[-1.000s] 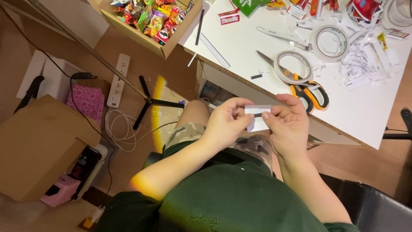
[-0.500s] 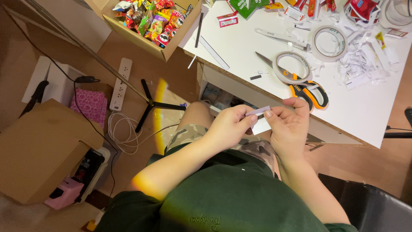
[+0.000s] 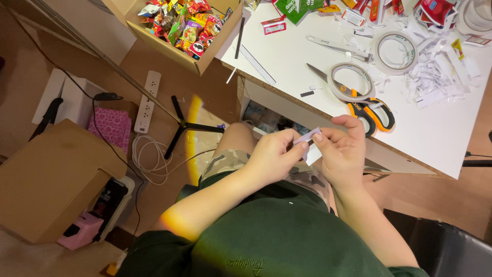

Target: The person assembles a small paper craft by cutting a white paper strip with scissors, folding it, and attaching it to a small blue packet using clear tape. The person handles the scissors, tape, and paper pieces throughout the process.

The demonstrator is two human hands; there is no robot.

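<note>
Both hands meet at centre frame over the lap, left hand (image 3: 274,156) and right hand (image 3: 342,154) each pinching one end of a small white paper strip (image 3: 307,137), which runs left-right between them, below the tabletop (image 3: 441,138) edge and scissors (image 3: 359,100).

small white strip (image 3: 307,137) (pinched, tilted)

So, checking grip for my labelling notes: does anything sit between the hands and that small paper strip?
Nothing visible: the left hand and right hand both pinch the paper strip directly, over the lap.
</note>
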